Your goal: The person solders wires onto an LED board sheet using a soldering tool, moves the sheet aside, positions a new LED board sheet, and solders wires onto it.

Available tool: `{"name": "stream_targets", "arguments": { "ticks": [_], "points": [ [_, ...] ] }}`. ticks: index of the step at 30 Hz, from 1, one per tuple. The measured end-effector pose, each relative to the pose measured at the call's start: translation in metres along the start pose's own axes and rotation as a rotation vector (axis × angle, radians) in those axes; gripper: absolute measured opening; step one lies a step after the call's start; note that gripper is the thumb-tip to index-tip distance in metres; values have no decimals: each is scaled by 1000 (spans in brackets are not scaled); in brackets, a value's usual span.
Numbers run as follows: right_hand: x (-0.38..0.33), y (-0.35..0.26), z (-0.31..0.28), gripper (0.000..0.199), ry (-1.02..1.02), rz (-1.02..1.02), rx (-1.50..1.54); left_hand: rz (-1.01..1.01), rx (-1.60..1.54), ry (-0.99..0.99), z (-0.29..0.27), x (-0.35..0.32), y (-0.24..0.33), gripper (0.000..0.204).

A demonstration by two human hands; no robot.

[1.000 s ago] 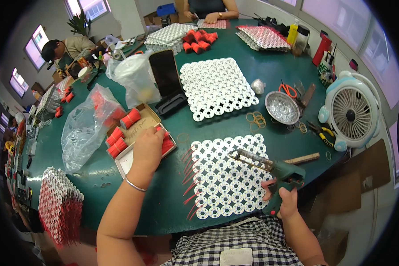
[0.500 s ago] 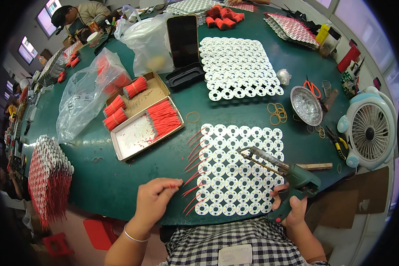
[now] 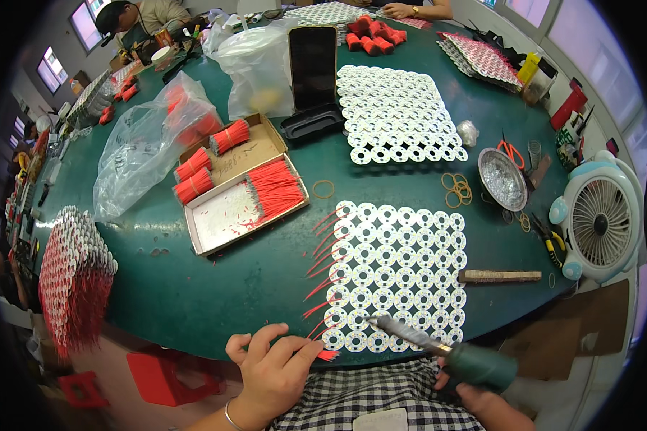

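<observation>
At the table's near edge my left hand (image 3: 274, 370) pinches a small bunch of short red wires (image 3: 328, 355), beside the lower-left corner of a panel of round white LED boards (image 3: 384, 276). Its other fingers are raised. Thin red wires (image 3: 316, 287) stick out leftward from the boards of the panel's left column. My right hand (image 3: 474, 402) is closed round the grip of a green soldering gun (image 3: 485, 366), partly hidden below it. The metal nose of the gun points left over the panel's lower rows, its tip near the second column. Whether the tip touches a board I cannot tell.
A cardboard box (image 3: 210, 233) holds red wires, with bundles on its flap. Another board panel (image 3: 402, 115) lies behind, near a phone (image 3: 313, 68). Right are a wooden stick (image 3: 499, 276), metal bowl (image 3: 502, 179), pliers (image 3: 551, 241) and fan (image 3: 600, 215). Wired boards (image 3: 75, 280) are stacked left.
My left hand has come down and right to the panel's lower-left corner. The soldering gun's tip has dropped toward the lower rows, uncovering more of the wooden stick. The view has shifted slightly.
</observation>
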State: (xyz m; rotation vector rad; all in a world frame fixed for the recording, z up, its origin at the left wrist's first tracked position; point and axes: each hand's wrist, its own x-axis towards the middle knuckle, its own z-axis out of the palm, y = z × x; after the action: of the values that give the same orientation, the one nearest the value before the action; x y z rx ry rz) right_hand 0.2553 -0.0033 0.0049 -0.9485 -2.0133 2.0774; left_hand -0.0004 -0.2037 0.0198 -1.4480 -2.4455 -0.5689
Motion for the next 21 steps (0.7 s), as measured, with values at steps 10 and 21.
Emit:
{"name": "stream_targets", "arguments": {
  "ticks": [10, 21],
  "points": [
    [17, -29, 16, 25, -108, -125, -319, 50, 29, 24, 8, -10, 1, 16],
    [15, -5, 15, 20, -82, -245, -253, 74, -26, 11, 16, -10, -4, 15]
  ]
}}
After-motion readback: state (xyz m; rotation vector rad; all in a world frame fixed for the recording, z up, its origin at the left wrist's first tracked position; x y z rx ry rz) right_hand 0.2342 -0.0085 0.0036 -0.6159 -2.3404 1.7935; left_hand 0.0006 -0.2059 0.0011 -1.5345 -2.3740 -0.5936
